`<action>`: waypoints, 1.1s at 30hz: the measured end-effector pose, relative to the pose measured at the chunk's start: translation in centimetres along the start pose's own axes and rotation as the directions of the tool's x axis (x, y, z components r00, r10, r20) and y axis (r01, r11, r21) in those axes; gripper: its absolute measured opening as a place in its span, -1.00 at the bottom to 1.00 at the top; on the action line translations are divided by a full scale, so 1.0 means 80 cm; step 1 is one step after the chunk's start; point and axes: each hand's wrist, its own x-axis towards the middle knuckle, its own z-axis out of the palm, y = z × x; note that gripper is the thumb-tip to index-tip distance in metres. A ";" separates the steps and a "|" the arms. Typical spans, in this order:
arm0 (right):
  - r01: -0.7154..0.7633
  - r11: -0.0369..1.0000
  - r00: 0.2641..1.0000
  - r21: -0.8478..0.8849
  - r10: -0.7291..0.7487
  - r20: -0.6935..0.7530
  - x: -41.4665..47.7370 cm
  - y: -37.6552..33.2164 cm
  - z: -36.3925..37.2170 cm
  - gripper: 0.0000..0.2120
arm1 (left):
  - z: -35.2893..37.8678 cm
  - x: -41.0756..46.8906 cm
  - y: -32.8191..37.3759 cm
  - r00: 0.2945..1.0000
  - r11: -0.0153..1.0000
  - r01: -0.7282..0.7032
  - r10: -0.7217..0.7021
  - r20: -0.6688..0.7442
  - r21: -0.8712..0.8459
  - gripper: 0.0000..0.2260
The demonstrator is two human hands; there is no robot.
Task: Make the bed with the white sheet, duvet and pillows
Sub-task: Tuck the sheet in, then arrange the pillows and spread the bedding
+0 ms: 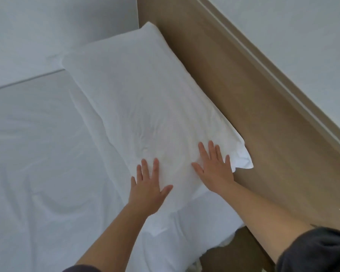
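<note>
A white pillow [137, 99] lies along the head of the bed, against the tan wooden headboard [234, 91]. Under it a white sheet [39, 154] covers the mattress, slightly wrinkled. My left hand [148, 188] rests flat on the pillow's near end with fingers spread. My right hand [214, 167] presses flat on the same end, closer to the headboard, beside the pillowcase's loose corner. Neither hand holds anything. No duvet is in view.
A white wall [37, 36] runs along the bed's far side, and another white wall [292, 32] rises above the headboard. The mattress corner and a strip of brown floor [241, 248] show at the bottom right.
</note>
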 end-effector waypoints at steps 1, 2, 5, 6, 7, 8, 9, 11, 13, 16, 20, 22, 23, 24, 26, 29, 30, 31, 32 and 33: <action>-0.006 0.998 1.000 -0.070 0.005 -0.011 -0.024 0.003 -0.001 -0.37 | -0.003 -0.018 -0.002 1.000 0.997 -0.022 0.023 -0.014 0.074 -0.21; -0.016 0.992 0.999 -0.128 0.012 -0.036 -0.047 0.006 -0.001 -0.38 | -0.010 -0.035 -0.002 0.999 0.989 -0.038 0.043 -0.031 0.141 -0.22; -0.081 0.967 0.995 -0.242 0.067 -0.067 -0.112 0.007 0.005 -0.36 | -0.021 -0.077 -0.002 0.993 0.968 -0.084 0.101 -0.057 0.237 -0.24; -0.129 0.967 0.991 -0.220 0.121 -0.049 -0.171 0.002 0.009 -0.35 | -0.029 -0.120 0.001 0.988 0.946 -0.139 0.153 -0.024 0.294 -0.24; -0.151 0.968 0.989 -0.200 0.148 -0.028 -0.208 -0.002 0.013 -0.35 | -0.032 -0.145 0.003 0.982 0.929 -0.176 0.189 -0.011 0.326 -0.25; -0.140 0.970 0.990 -0.197 0.136 -0.034 -0.224 -0.004 0.023 -0.36 | -0.026 -0.155 -0.001 0.980 0.922 -0.183 0.200 -0.015 0.340 -0.26; -0.148 0.967 0.989 -0.210 0.140 -0.050 -0.243 -0.008 0.030 -0.37 | -0.022 -0.166 -0.004 0.980 0.911 -0.177 0.199 -0.021 0.372 -0.27; -0.215 0.963 0.976 -0.160 0.218 0.004 -0.307 -0.002 0.044 -0.36 | -0.017 -0.200 0.002 0.969 0.885 -0.222 0.247 -0.008 0.409 -0.27; -0.285 0.953 0.956 -0.104 0.291 0.049 -0.373 0.007 0.069 -0.36 | 0.008 -0.234 0.013 0.955 0.854 -0.291 0.283 0.084 0.431 -0.25; -0.411 0.912 0.903 -0.003 0.408 0.135 -0.468 0.031 0.116 -0.28 | 0.063 -0.273 0.034 0.899 0.786 -0.435 0.347 0.269 0.439 -0.27; -0.569 0.816 0.812 0.098 0.540 0.219 -0.592 0.073 0.191 -0.33 | 0.153 -0.321 0.082 0.795 0.681 -0.595 0.422 0.436 0.426 -0.31; -0.625 0.775 0.769 0.093 0.590 0.247 -0.650 0.085 0.230 -0.31 | 0.199 -0.347 0.111 0.744 0.642 -0.655 0.458 0.487 0.398 -0.32; -0.658 0.747 0.740 0.090 0.621 0.258 -0.678 0.090 0.249 -0.30 | 0.224 -0.359 0.122 0.716 0.619 -0.685 0.475 0.513 0.384 -0.32; -0.690 0.718 0.710 0.091 0.648 0.276 -0.704 0.094 0.268 -0.30 | 0.248 -0.373 0.133 0.686 0.595 -0.714 0.487 0.541 0.369 -0.32; -0.753 0.648 0.644 0.116 0.688 0.336 -0.752 0.099 0.303 -0.29 | 0.292 -0.400 0.144 0.637 0.559 -0.754 0.493 0.593 0.346 -0.32; -0.831 0.548 0.543 0.097 0.760 0.357 -0.810 0.101 0.350 -0.37 | 0.359 -0.438 0.146 0.578 0.488 -0.800 0.471 0.667 0.349 -0.32; -0.834 0.543 0.534 0.096 0.753 0.384 -0.826 0.101 0.368 -0.40 | 0.381 -0.451 0.144 0.561 0.457 -0.814 0.460 0.688 0.359 -0.32; -0.841 0.531 0.523 0.103 0.750 0.406 -0.840 0.101 0.384 -0.41 | 0.400 -0.464 0.142 0.547 0.429 -0.825 0.445 0.709 0.367 -0.32; -0.848 0.519 0.512 0.104 0.753 0.413 -0.853 0.101 0.399 -0.41 | 0.419 -0.478 0.140 0.534 0.410 -0.833 0.426 0.730 0.371 -0.32; -0.852 0.513 0.504 0.100 0.755 0.419 -0.864 0.101 0.411 -0.41 | 0.436 -0.492 0.137 0.525 0.399 -0.839 0.411 0.745 0.371 -0.32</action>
